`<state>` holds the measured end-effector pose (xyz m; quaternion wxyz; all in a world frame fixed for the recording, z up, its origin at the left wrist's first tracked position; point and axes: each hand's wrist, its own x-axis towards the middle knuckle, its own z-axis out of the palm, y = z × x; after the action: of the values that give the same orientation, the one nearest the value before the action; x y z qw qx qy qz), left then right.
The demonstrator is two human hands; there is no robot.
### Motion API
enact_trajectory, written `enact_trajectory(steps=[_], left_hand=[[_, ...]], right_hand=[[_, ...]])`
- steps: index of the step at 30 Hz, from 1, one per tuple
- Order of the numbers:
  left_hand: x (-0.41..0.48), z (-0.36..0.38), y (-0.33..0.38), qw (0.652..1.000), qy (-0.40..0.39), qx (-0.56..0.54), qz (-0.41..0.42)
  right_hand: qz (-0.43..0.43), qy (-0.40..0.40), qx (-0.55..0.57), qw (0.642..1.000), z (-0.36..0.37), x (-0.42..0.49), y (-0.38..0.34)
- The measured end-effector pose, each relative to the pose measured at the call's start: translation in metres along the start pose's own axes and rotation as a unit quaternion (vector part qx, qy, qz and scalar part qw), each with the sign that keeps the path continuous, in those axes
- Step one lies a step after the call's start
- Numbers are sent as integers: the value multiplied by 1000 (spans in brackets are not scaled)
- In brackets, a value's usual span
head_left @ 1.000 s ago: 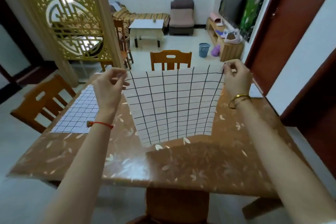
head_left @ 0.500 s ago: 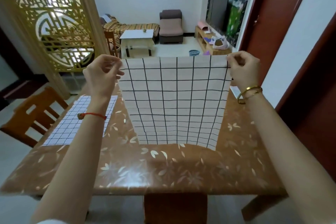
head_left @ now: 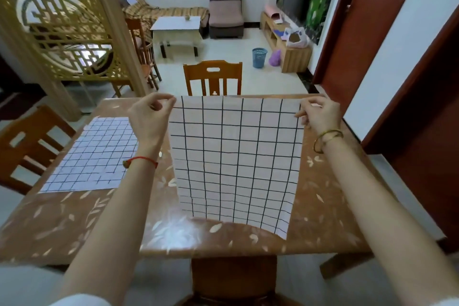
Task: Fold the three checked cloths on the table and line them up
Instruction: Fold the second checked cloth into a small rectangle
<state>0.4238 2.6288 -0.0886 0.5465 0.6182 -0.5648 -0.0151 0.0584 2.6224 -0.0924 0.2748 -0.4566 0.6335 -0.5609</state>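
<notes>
Over at nine o'clock on the table (head_left: 335,206), a fine-checked cloth (head_left: 92,156) is lying flat and unfolded, waiting its turn. Moving across, the left hand (head_left: 149,117) is pinching the top left corner of the big-checked cloth (head_left: 236,156), its fingers (head_left: 169,102) closing narrowly on the hem, thumb against fingertip. The cloth itself is hanging in the air at the centre of the table, stretching from eleven o'clock to one o'clock along its top edge, with its lower hem trailing down toward six o'clock and seemingly brushing the tabletop. At one o'clock the right hand (head_left: 320,113) is nipping the other top corner in the same tight pinch. A third cloth is not showing anywhere in view.

The person looks to be spreading the cloth for its first fold. The lower right corner is drooping further than the left, so levelling the two hands should square it up. Keeping the top edge taut, then matching corner to corner along the printed grid lines, ought to give a clean crease.
</notes>
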Motion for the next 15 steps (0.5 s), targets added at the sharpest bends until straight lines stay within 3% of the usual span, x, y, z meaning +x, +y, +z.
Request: enact_trajectory(steps=[3,6,15], left_hand=[[-10,15,-14,994,-50,-78,-52],[-17,31,-29,966,-100,-189,-149],[-38,58,-83,923,-113,-262,-259]], right_hand=[[40,-23,52,998,10,4,24],[68,-26,99,992,20,7,45],[127,-43,164,977,50,16,99]])
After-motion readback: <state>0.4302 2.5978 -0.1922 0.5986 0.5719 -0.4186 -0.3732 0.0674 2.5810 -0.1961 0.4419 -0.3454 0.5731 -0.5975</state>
